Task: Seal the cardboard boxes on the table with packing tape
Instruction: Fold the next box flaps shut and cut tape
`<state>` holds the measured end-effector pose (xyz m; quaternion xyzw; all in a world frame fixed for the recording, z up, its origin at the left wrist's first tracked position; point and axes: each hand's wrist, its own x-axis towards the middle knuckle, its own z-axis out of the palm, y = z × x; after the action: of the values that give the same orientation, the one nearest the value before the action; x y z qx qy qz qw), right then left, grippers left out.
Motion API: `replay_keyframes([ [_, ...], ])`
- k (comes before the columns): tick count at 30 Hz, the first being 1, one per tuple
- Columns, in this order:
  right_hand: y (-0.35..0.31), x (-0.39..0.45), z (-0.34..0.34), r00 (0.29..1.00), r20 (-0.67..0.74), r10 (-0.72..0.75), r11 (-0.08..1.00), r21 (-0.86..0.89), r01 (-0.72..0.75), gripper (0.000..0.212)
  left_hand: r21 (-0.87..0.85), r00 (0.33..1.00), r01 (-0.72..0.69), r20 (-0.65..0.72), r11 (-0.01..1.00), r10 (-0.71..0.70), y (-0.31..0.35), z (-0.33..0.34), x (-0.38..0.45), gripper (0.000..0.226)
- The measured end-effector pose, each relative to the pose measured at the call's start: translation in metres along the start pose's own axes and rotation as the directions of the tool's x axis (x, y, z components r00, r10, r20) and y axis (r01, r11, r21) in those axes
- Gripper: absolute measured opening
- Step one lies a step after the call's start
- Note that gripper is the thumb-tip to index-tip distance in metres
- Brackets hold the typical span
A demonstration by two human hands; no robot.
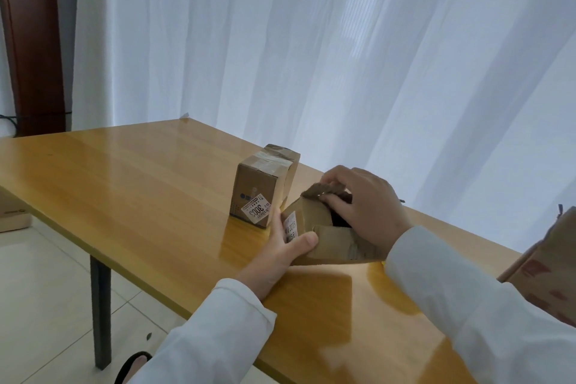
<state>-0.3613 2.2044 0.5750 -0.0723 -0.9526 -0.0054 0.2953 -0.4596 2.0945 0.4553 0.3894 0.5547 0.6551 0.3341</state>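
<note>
White curtains hung behind the wooden table (131, 171). Near its right edge lay the open box (324, 237), long axis running left to right. Left hand (282, 251) gripped its labelled end; right hand (361, 205) pinched the raised flap (324, 189). Its inside looked dark, contents unclear. Just behind stood a taped box (260, 188).

three cardboard boxes (255, 193) (324, 227) (548, 262), two hands (280, 249) (364, 205), one table (124, 181)

Long white sleeves (218, 330), black sandal (134, 362).
</note>
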Motion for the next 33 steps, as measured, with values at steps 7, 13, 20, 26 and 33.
replay_keyframes([
  [7, -0.003, -0.007, 0.013, 0.997, -0.012, -0.081, 0.992, 0.092, 0.082, 0.03, 0.214, 0.902, -0.201, -0.341, 0.956, 0.265, -0.011, 0.002, 0.007, 0.133],
  [13, 0.049, -0.048, 0.02, 0.995, 0.009, 0.1, 0.993, 0.058, -0.1, 0.071, 0.624, 0.771, -0.091, -0.449, 0.776, 0.452, -0.016, 0.001, 0.013, 0.132],
  [20, 0.11, -0.12, 0.008, 0.812, 0.096, 0.575, 0.81, 0.07, -0.582, 0.08, 0.748, 0.771, -0.002, -0.422, 0.663, 0.478, -0.017, 0.001, 0.019, 0.116],
  [26, 0.121, -0.149, 0.03, 0.777, 0.125, 0.617, 0.785, -0.024, -0.619, 0.072, 0.713, 0.596, -0.17, -0.475, 0.68, 0.647, -0.014, 0.006, 0.014, 0.073],
  [33, 0.132, -0.149, 0.04, 0.813, 0.011, 0.583, 0.813, -0.029, -0.582, 0.054, 0.866, 0.402, -0.361, -0.189, 0.345, 0.896, -0.005, 0.022, 0.012, 0.041],
])
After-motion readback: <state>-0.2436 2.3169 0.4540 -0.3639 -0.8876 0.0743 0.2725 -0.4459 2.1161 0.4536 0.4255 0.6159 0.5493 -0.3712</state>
